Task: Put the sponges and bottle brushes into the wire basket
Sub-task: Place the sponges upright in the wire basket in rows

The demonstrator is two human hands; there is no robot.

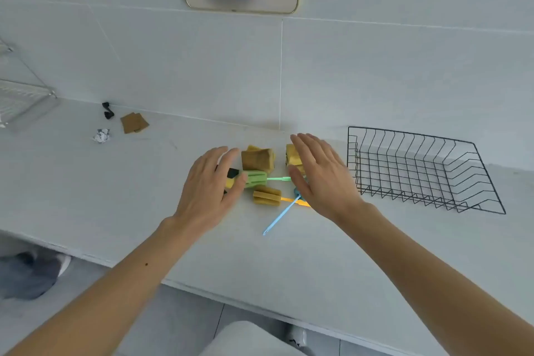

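We held our left hand [209,191] and right hand [320,175] flat, fingers spread and empty, over sponges [258,159] and bottle brushes [267,195]; the wire basket [419,170] stood right.

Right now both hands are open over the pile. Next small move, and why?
Probably lower the right hand and close it on the sponge under its fingers. That sponge is the piece lying closest to the wire basket, which looks empty, and neither hand holds anything yet. The left hand hovers over the green bottle brush, so it could follow.
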